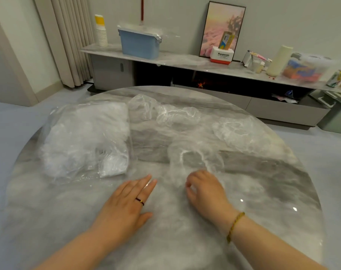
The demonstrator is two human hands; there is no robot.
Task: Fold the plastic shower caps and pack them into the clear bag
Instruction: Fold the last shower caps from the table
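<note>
A clear bag stuffed with white folded shower caps lies on the left of the round marble table. A thin clear shower cap is spread flat in the middle of the table, its elastic rim showing as a white loop. My right hand rests on that cap's near edge with curled fingers that seem to pinch the plastic. My left hand lies flat on the table just left of the cap, fingers straight. Two more crumpled caps lie further back.
Beyond the table stands a long low cabinet with a blue bin, stacked paper cups, a framed picture, a red and white box and other clutter. The table's edge curves close on both sides.
</note>
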